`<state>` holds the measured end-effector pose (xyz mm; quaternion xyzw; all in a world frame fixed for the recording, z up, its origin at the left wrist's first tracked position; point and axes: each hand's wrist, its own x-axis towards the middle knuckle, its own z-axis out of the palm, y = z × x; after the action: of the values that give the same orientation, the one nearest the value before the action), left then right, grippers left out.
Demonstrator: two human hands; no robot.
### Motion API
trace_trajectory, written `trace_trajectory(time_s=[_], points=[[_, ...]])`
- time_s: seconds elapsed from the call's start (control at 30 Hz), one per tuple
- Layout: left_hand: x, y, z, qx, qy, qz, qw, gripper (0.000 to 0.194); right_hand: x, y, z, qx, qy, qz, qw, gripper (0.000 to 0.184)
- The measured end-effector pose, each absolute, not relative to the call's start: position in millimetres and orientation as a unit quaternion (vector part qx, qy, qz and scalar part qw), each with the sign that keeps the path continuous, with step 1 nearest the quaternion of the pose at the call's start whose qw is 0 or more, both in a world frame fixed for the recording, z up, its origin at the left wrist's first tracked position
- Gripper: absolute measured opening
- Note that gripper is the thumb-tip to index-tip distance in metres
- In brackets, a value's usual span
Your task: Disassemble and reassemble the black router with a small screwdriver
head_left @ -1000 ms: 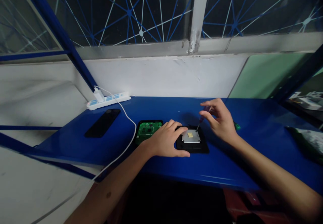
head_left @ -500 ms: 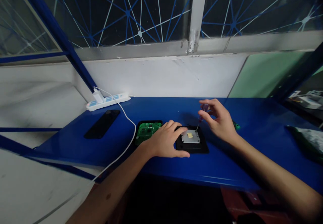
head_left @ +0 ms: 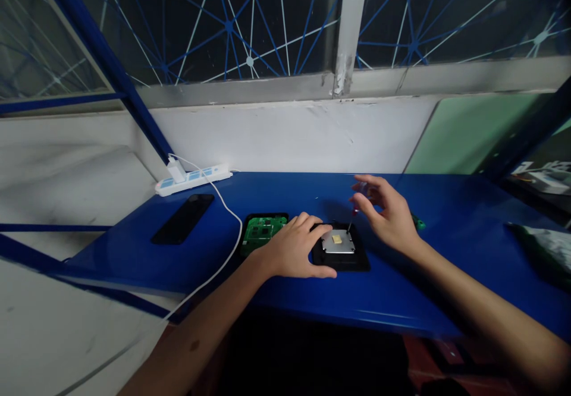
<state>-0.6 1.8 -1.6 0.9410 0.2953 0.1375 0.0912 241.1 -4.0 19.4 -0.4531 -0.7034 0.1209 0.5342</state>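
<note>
My left hand (head_left: 294,246) spans the left side of a black plastic casing (head_left: 363,260), fingers spread at its far part and thumb along its near edge, holding it against the table. Inside the casing sits a silver metal plate (head_left: 332,247) bearing a small pale yellow pad (head_left: 336,239). My right hand (head_left: 387,213) grips a screwdriver (head_left: 355,207) by its clear purple-red handle. The screwdriver stands nearly upright, its tip at the plate's far right corner; any screw there is too small to make out. A green circuit board (head_left: 263,229) in a black housing lies left of my left hand, partly covered by it.
A black phone (head_left: 182,219) lies on the blue table (head_left: 303,301) at the left. Behind it is a white power strip (head_left: 194,179) with a charger and white cable (head_left: 232,211). A green object (head_left: 418,222) lies beyond my right wrist, and a shiny bag (head_left: 542,250) lies far right.
The screwdriver handle looks turned slightly between my right fingers, its tip at the same corner. My left hand keeps its place on the casing. The whole view has shifted a little.
</note>
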Motion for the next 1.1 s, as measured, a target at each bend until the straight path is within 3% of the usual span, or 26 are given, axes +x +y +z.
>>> trace_trajectory(time_s=[0.6, 0.87, 1.1], points=[[-0.7, 1.8, 1.0, 0.94, 0.297, 0.132, 0.101, 0.088, 247.3, 2.3, 17.1, -0.434, -0.707, 0.087, 0.552, 0.026], [0.1, 1.5, 1.0, 0.94, 0.299, 0.131, 0.102, 0.088, 244.3, -4.0, 22.0, -0.449, -0.693, 0.154, 0.542, 0.028], [0.0, 0.5, 2.8, 0.942, 0.295, 0.132, 0.092, 0.087, 243.7, 1.1, 17.8, -0.431, -0.705, 0.094, 0.555, 0.028]])
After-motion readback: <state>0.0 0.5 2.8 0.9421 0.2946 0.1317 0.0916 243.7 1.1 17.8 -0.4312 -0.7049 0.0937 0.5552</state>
